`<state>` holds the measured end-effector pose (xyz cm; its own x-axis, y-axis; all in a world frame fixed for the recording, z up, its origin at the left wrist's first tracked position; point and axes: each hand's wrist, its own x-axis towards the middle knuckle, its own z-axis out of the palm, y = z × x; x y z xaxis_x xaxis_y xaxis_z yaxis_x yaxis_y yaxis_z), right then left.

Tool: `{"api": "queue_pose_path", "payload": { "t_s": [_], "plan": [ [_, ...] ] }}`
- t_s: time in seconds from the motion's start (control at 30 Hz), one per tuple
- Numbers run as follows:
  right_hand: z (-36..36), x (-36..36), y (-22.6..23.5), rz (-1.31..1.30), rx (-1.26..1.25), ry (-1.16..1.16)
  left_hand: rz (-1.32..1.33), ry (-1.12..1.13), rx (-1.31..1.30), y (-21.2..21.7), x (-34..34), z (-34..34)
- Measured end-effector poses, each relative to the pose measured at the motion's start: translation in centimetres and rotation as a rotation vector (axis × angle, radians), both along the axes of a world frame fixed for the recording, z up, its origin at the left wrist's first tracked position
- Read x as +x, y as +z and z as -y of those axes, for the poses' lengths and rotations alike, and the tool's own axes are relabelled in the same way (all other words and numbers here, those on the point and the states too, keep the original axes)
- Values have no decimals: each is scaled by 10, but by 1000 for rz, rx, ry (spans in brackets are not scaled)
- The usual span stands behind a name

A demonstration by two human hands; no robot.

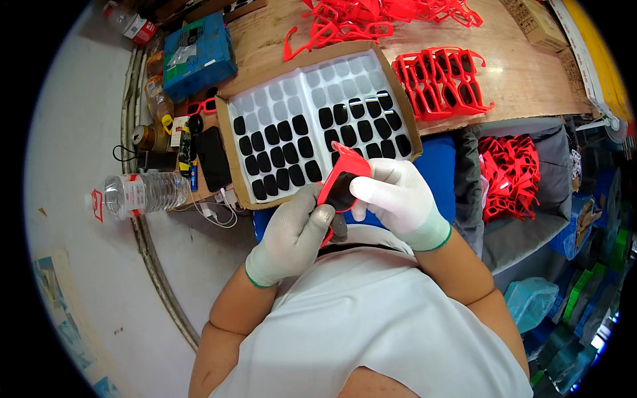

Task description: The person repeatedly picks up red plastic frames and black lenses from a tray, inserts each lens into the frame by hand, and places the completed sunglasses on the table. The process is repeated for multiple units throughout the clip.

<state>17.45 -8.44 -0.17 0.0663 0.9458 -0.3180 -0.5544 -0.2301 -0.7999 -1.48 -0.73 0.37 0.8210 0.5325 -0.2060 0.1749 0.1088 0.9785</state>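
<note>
Both my hands wear pale knit gloves with green cuffs and meet in front of my body. A red sunglasses frame (347,162) is held tilted between them. My left hand (296,229) grips the frame's lower left part, its thumb pressed on the front. One dark lens (341,192) shows at the frame, and my right hand (396,198) pinches there with thumb and fingers. Whether the lens is fully seated I cannot tell. Just beyond my hands lies a shallow cardboard box (416,136) with rows of dark lenses (290,154) on white lining.
Red frames lie heaped (358,20) at the table's back, with stacked red sunglasses (443,83) right of the box. A grey-lined bin (524,235) of red frames stands at right. At left are a water bottle (146,194), a phone (213,159) and a blue box (199,58).
</note>
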Motion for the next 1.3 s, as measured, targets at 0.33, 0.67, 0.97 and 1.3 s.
{"api": "queue_pose_path", "payload": {
  "t_s": [0.33,0.67,0.97,1.3],
  "plan": [
    [-2,3,-4,-20,-2,59,-59,13,68,-3,-3,-3],
    [2,-10,0,284,-29,-33,-50,127,235,-6,3,8],
    [6,-9,0,63,-36,-75,1,47,146,-4,3,3],
    [16,-12,18,-271,-110,-145,-18,-9,-111,14,3,6]
  ]
}}
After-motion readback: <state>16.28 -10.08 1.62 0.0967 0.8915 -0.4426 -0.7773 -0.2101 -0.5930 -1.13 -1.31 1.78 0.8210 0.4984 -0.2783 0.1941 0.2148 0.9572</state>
